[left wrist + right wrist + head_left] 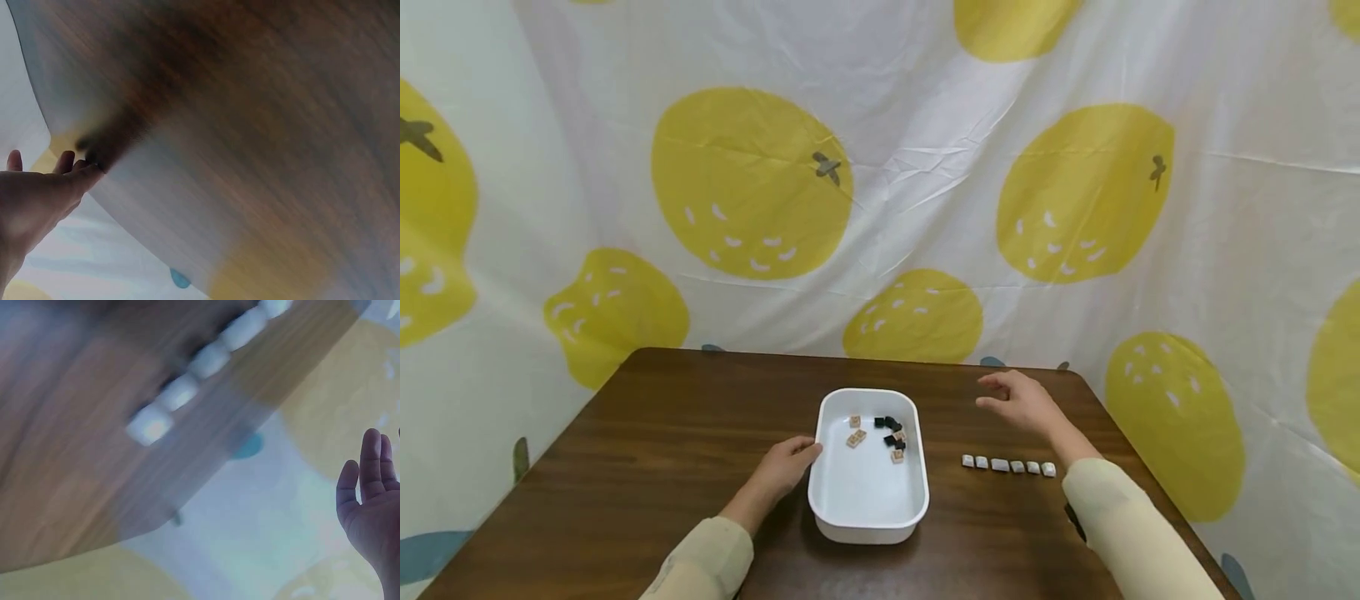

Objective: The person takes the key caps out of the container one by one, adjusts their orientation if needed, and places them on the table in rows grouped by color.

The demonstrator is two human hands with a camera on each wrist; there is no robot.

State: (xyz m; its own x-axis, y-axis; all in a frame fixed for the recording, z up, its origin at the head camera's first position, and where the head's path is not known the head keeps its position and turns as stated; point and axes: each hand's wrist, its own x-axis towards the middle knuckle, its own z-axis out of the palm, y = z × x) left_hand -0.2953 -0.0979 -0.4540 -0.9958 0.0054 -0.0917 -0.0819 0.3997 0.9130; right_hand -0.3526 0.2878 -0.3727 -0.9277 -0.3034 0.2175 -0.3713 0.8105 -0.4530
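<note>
A white plastic tub [868, 492] stands on the brown table. Inside it, toward the far end, lie loose tan keycaps [856, 438] on the left and black keycaps [880, 422] mixed with tan ones on the right. My left hand [786, 467] is beside the tub, fingertips at its left wall; in the left wrist view the left hand [44, 194] shows loosely extended fingers. To the right of the tub, several white keycaps [1000, 465] form a straight row. Beyond that row my right hand [1022, 404] hovers, fingers loosely bent and holding nothing.
The wood-grain table [700, 400] has rounded far corners. Behind it and along its sides hangs a white curtain [910, 208] printed with yellow fruit. The white keycaps [178, 392] look blurred in the right wrist view.
</note>
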